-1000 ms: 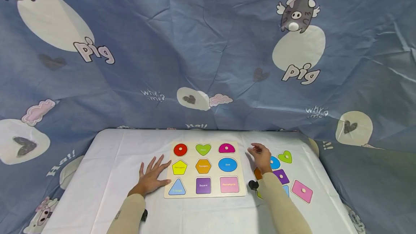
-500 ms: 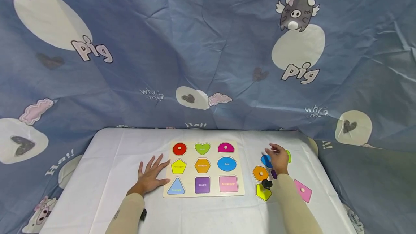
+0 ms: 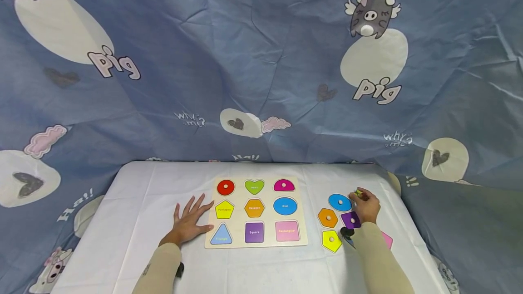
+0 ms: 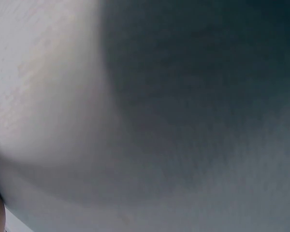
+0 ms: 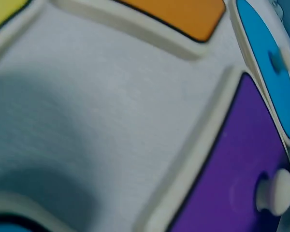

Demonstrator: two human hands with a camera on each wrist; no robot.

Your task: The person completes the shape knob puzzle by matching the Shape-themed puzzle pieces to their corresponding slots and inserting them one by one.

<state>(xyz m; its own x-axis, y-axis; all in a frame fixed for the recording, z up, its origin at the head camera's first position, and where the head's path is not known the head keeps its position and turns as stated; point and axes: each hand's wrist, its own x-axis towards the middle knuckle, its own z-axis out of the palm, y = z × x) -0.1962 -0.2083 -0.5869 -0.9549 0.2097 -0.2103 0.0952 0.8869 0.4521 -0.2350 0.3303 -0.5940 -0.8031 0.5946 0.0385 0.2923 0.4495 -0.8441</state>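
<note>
Puzzle board [image 3: 239, 197] on table [image 3: 261, 271], loose pieces [image 3: 324, 222] to its right, fabric backdrop [image 3: 261, 67] behind

A flat purple straight-edged piece [image 5: 227, 169] with a round pale knob [image 5: 282, 192] lies on the white cloth-covered surface [image 5: 121, 106], just beside a blue curved piece [image 5: 261, 43]; an orange angular piece [image 5: 193, 17] and a yellow piece [image 5: 2, 12] show at top, a pale-rimmed blue piece [image 5: 19, 205] bottom left

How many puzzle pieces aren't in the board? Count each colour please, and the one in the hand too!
Blue: 2, oval and blue piece, partly hidden
Orange: 1 hexagon
Purple: 1 square
Yellow: 1 pentagon
Pink: 1 pink piece, partly hidden
Green: 1 green piece, in the right hand
Total: 7 in view
</note>
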